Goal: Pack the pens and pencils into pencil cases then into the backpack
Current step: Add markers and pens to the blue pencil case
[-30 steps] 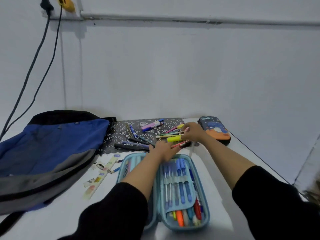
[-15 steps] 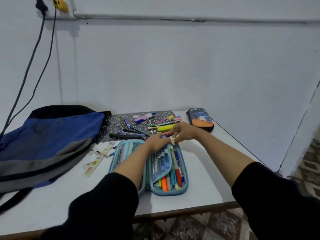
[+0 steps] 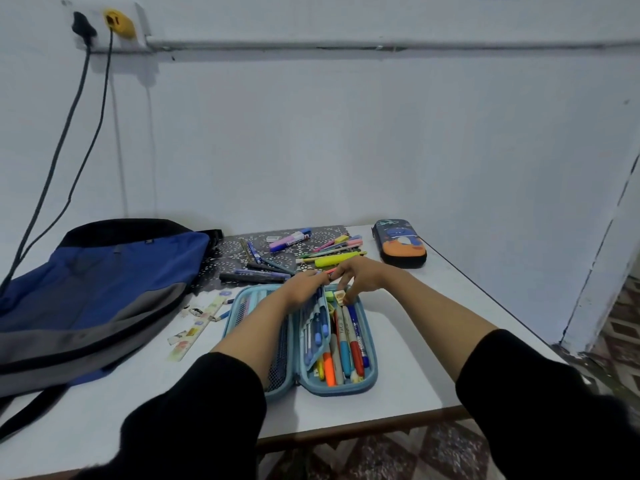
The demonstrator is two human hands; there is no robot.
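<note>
Open pencil case (image 3: 370, 382): with our left hand (image 3: 304, 286) we are pinching its middle flap (image 3: 317, 327) up, likely to bare the right half, where our right hand (image 3: 361, 277) is pinching a small pale piece (image 3: 340, 296). Loose pens (image 3: 332, 260) are lying just beyond it, backpack (image 3: 104, 289) to its left.

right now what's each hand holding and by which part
The left hand grips the inner flap of the open pencil case by its far edge. The right hand pinches a small pale item there; where on it is unclear.
</note>
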